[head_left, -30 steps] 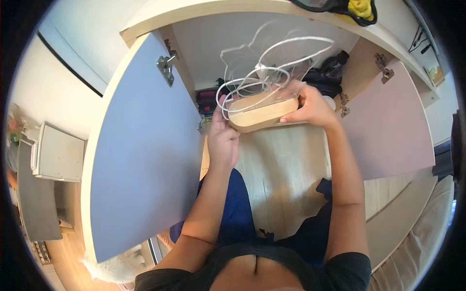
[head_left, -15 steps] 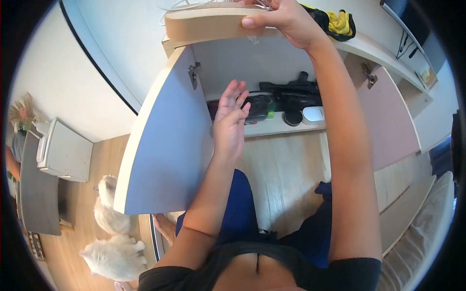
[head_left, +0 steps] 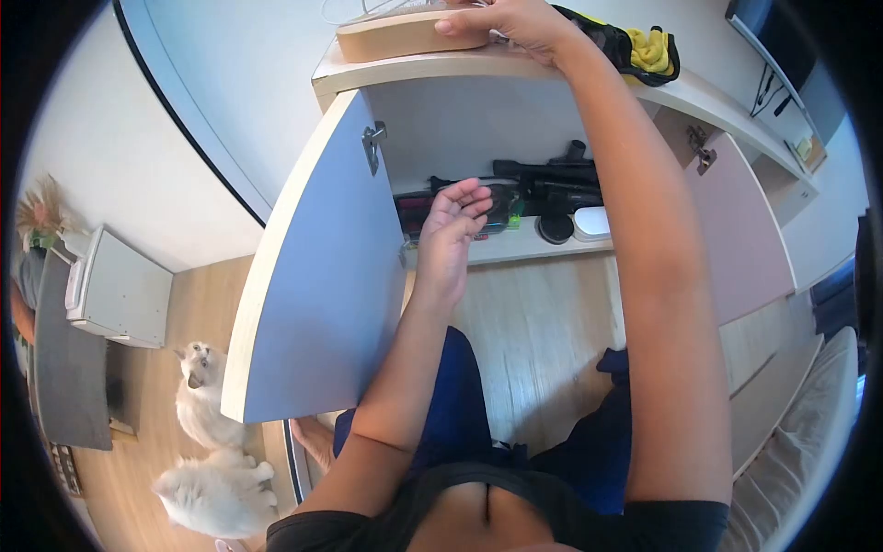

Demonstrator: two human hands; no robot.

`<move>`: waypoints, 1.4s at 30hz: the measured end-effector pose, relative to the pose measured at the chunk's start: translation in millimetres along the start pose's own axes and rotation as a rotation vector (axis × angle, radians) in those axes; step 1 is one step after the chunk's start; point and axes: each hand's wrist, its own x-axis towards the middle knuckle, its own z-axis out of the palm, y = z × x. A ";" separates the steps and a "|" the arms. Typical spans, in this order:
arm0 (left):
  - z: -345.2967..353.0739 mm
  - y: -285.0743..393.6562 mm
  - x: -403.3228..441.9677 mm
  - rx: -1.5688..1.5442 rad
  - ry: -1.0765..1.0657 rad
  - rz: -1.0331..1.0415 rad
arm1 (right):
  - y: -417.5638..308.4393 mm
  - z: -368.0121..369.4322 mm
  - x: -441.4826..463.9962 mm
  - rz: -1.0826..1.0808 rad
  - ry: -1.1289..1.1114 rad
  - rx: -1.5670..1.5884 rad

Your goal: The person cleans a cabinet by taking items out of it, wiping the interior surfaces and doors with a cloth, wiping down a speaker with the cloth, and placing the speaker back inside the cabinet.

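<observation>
My right hand (head_left: 515, 28) grips a long beige box with rounded ends (head_left: 405, 35) at the top of the view. Its thumb presses on the near side, and the other fingers are partly cut off by the frame edge. The box is at the top of the cabinet (head_left: 336, 78), over its left corner. My left hand (head_left: 452, 230) is held in front of the open compartment with its fingers loosely bent and nothing in it. To its left stands the open cabinet door (head_left: 313, 276). Behind it are a dark clear-topped pack (head_left: 501, 202) and black gear (head_left: 556, 175).
A round black lid (head_left: 555, 228) and a white box (head_left: 593, 224) sit on the lower shelf. A second door (head_left: 736, 230) stands open at right. A black bag with yellow cloth (head_left: 651, 51) lies on top. Two cats (head_left: 216, 492) are on the floor at left.
My right hand has lowered the beige box toward the cabinet top. My left hand has dropped slightly, its fingers more bent. One cat has turned its head up.
</observation>
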 end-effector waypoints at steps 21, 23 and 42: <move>-33.7 -9.0 7.5 -0.015 0.222 -0.039 | 6.3 9.1 -23.3 -0.020 0.030 -0.565; -37.0 -7.8 9.8 -0.022 0.254 -0.014 | 7.5 10.3 -30.2 -0.082 0.057 -0.541; -97.4 -130.4 18.9 0.457 0.449 -0.204 | 248.7 84.7 -272.0 0.638 -0.037 -0.137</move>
